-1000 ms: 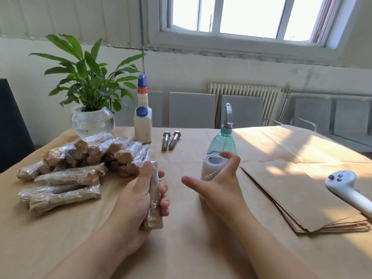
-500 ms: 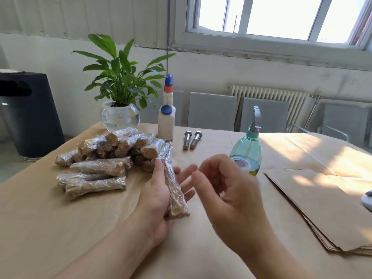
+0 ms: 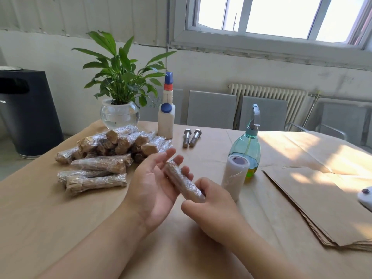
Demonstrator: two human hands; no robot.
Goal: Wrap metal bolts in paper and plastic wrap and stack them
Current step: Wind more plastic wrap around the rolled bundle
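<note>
A bolt wrapped in brown paper and clear film [image 3: 182, 181] lies across the straight fingers of my left hand [image 3: 155, 186], palm up. My right hand [image 3: 209, 206] pinches the near end of that wrapped bolt. A pile of several wrapped bolts [image 3: 106, 156] sits to the left on the paper-covered table [image 3: 60, 228]. Two bare metal bolts [image 3: 191, 136] lie further back. A roll of plastic wrap [image 3: 234, 176] stands upright just right of my hands. A stack of brown paper sheets [image 3: 322, 204] lies at the right.
A teal pump bottle [image 3: 248, 147] stands behind the wrap roll. A white glue bottle [image 3: 166, 120] and a potted plant in a glass bowl [image 3: 118, 113] stand at the back. A white controller [image 3: 365, 196] pokes in at the right edge. A black bin [image 3: 26, 111] stands left of the table.
My left hand has opened from gripping the wrapped bolt to holding it on flat fingers. My right hand came in and took hold of the bolt's near end. The camera turned left.
</note>
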